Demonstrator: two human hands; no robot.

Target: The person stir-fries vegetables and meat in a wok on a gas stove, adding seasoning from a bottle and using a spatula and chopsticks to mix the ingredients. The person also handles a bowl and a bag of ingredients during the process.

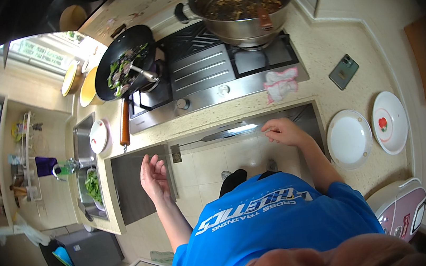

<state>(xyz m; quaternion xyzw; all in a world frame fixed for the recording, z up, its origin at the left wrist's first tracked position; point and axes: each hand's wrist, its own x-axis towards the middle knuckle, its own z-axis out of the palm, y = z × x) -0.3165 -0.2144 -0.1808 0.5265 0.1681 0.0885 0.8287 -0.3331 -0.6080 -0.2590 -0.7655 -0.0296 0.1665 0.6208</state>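
Observation:
My left hand (154,178) is raised in front of the counter, with its fingers loosely bent and holding nothing. It is nearest to the wooden handle (123,122) of a black wok (104,76), but apart from it. In the wok lie leafy greens and dark pieces (121,70), with a metal spatula (144,73) resting in them. My right hand (285,132) is below the counter's front edge, fingers half curled around nothing. Above it, a crumpled white and pink cloth (281,84) lies across the gas hob's front edge.
A large steel pot (248,33) with cooked food and a brown-handled utensil (264,19) sits on the hob (199,71). To the right are a phone (344,72), a white plate (349,139), a white bowl (390,123) and a rice cooker (400,209). Greens (93,187) fill a basket in the sink.

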